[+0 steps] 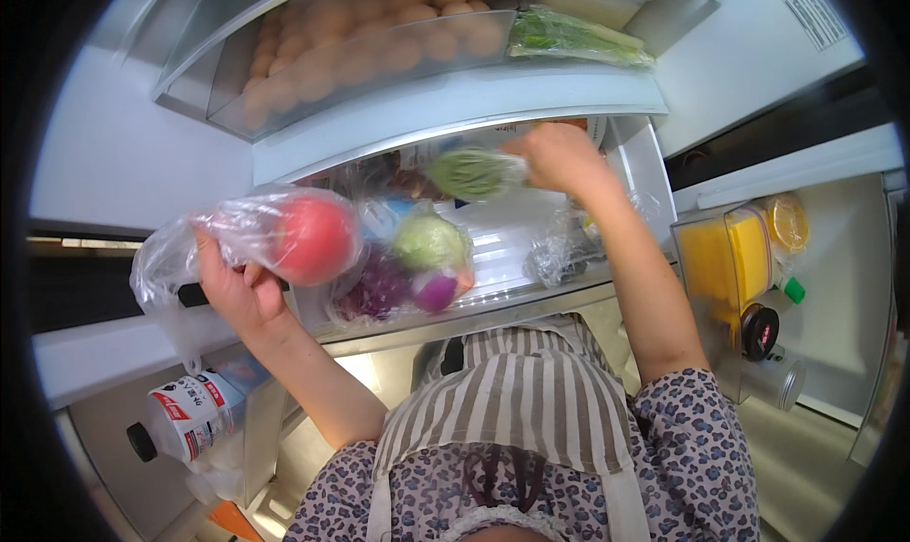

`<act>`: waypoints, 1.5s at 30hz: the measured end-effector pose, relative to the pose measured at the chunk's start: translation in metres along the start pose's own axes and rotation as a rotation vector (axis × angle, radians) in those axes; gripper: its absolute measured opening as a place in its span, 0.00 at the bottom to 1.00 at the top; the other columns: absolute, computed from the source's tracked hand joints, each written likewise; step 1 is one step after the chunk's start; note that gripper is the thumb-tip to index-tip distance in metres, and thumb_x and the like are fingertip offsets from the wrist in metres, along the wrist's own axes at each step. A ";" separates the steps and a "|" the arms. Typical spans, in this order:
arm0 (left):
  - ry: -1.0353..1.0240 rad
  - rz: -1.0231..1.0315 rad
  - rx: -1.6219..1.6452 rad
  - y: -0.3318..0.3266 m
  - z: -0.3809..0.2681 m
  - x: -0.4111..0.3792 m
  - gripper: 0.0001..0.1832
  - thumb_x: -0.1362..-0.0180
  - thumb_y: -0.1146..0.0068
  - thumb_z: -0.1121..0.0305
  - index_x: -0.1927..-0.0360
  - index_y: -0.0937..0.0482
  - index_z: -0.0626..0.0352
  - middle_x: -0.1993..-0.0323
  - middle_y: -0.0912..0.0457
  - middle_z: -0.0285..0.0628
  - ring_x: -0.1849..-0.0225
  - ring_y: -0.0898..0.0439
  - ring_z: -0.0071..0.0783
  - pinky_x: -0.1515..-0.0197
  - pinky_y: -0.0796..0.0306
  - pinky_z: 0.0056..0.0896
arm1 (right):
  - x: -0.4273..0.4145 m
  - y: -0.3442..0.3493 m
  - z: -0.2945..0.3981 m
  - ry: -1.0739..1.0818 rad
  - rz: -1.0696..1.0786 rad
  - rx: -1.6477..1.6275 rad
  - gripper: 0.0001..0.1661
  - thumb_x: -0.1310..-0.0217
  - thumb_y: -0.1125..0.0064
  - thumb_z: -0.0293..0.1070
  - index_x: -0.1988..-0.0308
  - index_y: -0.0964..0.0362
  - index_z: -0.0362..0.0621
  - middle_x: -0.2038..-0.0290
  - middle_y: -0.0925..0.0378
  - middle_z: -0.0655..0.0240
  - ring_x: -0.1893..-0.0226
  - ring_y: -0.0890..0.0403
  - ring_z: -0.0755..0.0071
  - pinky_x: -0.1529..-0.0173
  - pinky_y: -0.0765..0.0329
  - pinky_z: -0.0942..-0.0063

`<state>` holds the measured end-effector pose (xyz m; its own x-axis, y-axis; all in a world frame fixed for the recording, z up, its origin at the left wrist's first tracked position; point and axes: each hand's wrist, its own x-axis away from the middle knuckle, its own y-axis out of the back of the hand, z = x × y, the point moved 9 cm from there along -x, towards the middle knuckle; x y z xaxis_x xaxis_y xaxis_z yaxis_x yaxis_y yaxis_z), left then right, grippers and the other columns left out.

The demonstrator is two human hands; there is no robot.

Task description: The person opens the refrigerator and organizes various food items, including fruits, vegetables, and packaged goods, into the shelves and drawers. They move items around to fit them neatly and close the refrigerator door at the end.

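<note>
My left hand [238, 279] grips a clear plastic bag [167, 250] that holds a round red fruit or vegetable [316, 240], raised at the left side of the open fridge drawer [498, 247]. Pinched in my right hand [558, 159] is a wrapped bundle of green vegetables [473, 174], blurred, above the back of the drawer. Below it lie a pale green lettuce or cabbage [430, 242], a purple vegetable in plastic [377, 282] and a purple onion-like piece [435, 291]. Crumpled clear wrap [558, 254] sits at the drawer's right.
Above the drawer, a clear bin of brown eggs [370, 58] stands beside wrapped green stalks [576, 38]. The left door rack holds a black-capped bottle [185, 417]; the right one holds yellow packs [750, 250] and a dark-lidded jar [761, 332].
</note>
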<state>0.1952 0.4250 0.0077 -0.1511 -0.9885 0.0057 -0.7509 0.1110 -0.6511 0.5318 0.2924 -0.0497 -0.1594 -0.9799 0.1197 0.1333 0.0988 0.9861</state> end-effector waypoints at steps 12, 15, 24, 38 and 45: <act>0.028 0.022 -0.004 -0.029 -0.017 0.033 0.10 0.33 0.61 0.66 0.70 0.33 0.57 0.74 0.32 0.33 0.87 0.37 0.12 0.92 0.48 0.10 | -0.058 -0.080 0.160 0.310 0.053 -0.316 0.32 0.38 0.56 0.56 0.40 0.36 0.52 0.36 0.44 0.52 0.38 0.39 0.49 0.34 0.45 0.61; 0.061 0.276 0.051 -0.047 -0.001 0.036 0.07 0.34 0.60 0.69 0.69 0.36 0.57 0.72 0.34 0.35 0.78 0.32 0.19 0.80 0.34 0.19 | -0.056 -0.080 0.136 0.500 0.293 -0.669 0.32 0.38 0.57 0.55 0.41 0.36 0.48 0.35 0.46 0.54 0.36 0.41 0.52 0.34 0.45 0.65; 0.241 0.276 -0.089 -0.087 0.078 0.060 0.13 0.38 0.49 0.65 0.56 0.24 0.64 0.65 0.21 0.41 0.73 0.26 0.19 0.80 0.37 0.18 | 0.096 -0.062 -0.032 -0.114 0.269 -0.083 0.26 0.52 0.41 0.33 0.49 0.28 0.53 0.54 0.23 0.58 0.52 0.24 0.55 0.47 0.28 0.65; 0.128 1.266 -1.061 -0.154 0.251 0.114 0.08 0.58 0.43 0.70 0.73 0.19 0.61 0.73 0.21 0.51 0.68 0.22 0.49 0.64 0.29 0.38 | 0.157 -0.047 -0.086 -0.617 -0.082 -0.142 0.06 0.57 0.45 0.28 0.76 0.21 0.43 0.74 0.22 0.53 0.73 0.20 0.48 0.63 0.23 0.59; -0.051 1.549 -1.375 -0.156 0.244 0.144 0.10 0.64 0.42 0.73 0.73 0.20 0.61 0.73 0.22 0.48 0.68 0.23 0.50 0.62 0.29 0.42 | 0.158 -0.049 -0.066 -0.504 0.076 -0.124 0.08 0.55 0.46 0.27 0.74 0.20 0.47 0.74 0.22 0.53 0.70 0.20 0.50 0.62 0.24 0.58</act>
<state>0.4479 0.2403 -0.0749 -0.9948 -0.0207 0.0998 0.0641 0.6337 0.7709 0.5650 0.1212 -0.0867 -0.5918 -0.7626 0.2612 0.2727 0.1155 0.9551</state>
